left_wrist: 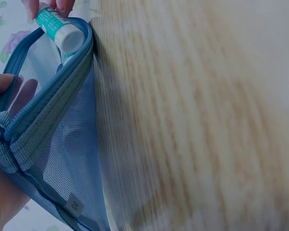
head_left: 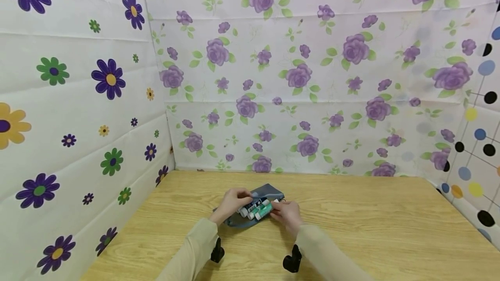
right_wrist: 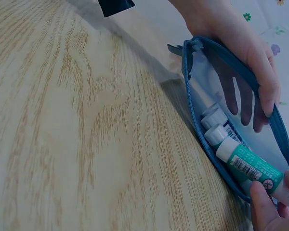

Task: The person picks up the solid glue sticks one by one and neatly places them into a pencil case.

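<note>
A blue zippered mesh pouch (head_left: 268,190) lies at the middle of the wooden table, its mouth spread wide. My left hand (head_left: 233,203) grips the pouch's far rim, thumb on the near side and fingers showing through the mesh in the right wrist view. Between the thumb and fingers of my right hand (head_left: 288,214) is a green glue stick (right_wrist: 253,166) with white ends, pinched at one end and slanting over the pouch opening. Beneath it, several more white-capped sticks (right_wrist: 214,118) lie inside the pouch, partly hidden by the green one.
The wooden table (head_left: 351,220) stretches away to both sides. Behind it hangs a flowered sheet (head_left: 304,99), with another patterned sheet (head_left: 78,120) along the left. Black wrist mounts (head_left: 292,260) hang under both sleeves.
</note>
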Available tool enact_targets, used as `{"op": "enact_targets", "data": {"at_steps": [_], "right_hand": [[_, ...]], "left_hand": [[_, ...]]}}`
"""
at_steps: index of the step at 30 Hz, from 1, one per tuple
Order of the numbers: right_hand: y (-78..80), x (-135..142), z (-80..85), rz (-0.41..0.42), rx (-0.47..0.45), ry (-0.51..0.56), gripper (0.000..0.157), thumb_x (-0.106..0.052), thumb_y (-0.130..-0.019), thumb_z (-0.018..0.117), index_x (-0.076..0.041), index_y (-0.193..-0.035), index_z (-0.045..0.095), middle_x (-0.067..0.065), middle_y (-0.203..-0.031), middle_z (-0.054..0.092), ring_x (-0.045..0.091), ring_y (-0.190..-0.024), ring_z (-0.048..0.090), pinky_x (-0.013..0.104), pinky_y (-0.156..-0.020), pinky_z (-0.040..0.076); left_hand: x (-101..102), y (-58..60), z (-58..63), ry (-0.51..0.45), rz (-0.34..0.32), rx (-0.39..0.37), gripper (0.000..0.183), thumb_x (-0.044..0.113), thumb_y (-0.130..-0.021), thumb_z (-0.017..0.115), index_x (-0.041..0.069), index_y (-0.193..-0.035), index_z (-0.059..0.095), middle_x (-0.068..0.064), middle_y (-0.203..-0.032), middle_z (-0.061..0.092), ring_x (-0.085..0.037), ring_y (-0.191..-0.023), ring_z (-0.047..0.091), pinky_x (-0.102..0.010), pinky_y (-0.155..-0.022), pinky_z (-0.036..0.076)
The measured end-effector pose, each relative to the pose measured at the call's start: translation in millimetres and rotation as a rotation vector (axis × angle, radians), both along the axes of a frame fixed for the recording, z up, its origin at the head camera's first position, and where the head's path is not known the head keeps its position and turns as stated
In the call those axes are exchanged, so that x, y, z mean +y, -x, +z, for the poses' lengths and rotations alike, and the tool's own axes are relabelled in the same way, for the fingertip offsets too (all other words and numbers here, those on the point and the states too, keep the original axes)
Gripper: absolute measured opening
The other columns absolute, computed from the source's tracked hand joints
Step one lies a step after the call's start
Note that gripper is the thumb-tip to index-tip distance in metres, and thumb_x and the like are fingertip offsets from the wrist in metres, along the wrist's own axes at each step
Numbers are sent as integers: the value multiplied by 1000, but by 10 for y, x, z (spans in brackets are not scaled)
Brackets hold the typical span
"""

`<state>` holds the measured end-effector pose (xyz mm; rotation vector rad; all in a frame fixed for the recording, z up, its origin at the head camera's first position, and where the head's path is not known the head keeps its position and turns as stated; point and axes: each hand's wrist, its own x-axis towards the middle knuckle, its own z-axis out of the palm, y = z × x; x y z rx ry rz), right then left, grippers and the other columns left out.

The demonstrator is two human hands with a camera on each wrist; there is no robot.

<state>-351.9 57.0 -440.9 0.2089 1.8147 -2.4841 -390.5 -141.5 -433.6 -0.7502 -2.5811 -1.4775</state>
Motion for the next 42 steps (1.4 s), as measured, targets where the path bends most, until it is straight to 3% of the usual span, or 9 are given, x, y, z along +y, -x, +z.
{"op": "enact_targets", "data": {"at_steps": [4, 9, 16, 18, 28, 35, 42], "right_hand": [[-6, -6, 5, 0, -6, -10, 31, 6, -87, 56, 21, -111, 44, 26, -98, 53, 23, -76, 59, 38, -77, 46], [11, -3, 5, -3, -14, -68, 29, 1, -86, 59, 19, -107, 49, 22, -88, 59, 23, -70, 60, 38, -72, 48], [12, -14, 21, 11, -15, -64, 23, -1, -89, 56, 17, -102, 51, 23, -79, 60, 25, -66, 62, 37, -69, 49], [20, -18, 26, 13, -14, -57, 19, 1, -89, 55, 17, -99, 52, 26, -79, 59, 27, -67, 63, 37, -68, 49], [58, -53, 4, 40, -46, -104, 23, 2, -89, 53, 18, -105, 50, 27, -80, 60, 29, -70, 64, 35, -65, 50], [49, -103, -7, 89, -51, -90, 29, 6, -89, 50, 21, -113, 41, 35, -94, 55, 35, -82, 62, 37, -69, 49], [42, -155, -35, 132, -25, -47, 30, 11, -88, 45, 26, -114, 39, 35, -95, 55, 36, -87, 60, 37, -74, 47]], "left_hand": [[7, -11, 8, -5, -4, 9, 15, 11, -88, 60, 0, -97, 66, -1, -90, 61, -16, -76, 55, -32, -64, 45], [39, -174, 192, -38, -29, -19, 15, 4, -88, 58, -7, -97, 63, -12, -91, 60, -31, -79, 56, -42, -67, 45], [61, -221, 231, -13, -6, 6, 14, 4, -88, 58, -6, -97, 64, -11, -90, 61, -24, -78, 56, -34, -65, 45], [80, -287, 308, -23, -11, 4, 14, 1, -87, 57, -8, -96, 63, -17, -92, 60, -30, -79, 56, -37, -66, 45], [33, -10, 33, 11, 8, 24, 14, 8, -87, 60, -1, -96, 66, -3, -89, 61, -17, -76, 55, -33, -65, 44], [28, 2, 19, 4, -3, 27, 13, 9, -87, 60, 0, -95, 66, -2, -89, 61, -18, -76, 56, -33, -66, 45], [24, -1, 21, -8, -20, 39, 14, 7, -87, 60, -3, -94, 65, -3, -87, 61, -22, -75, 57, -33, -64, 45]]}}
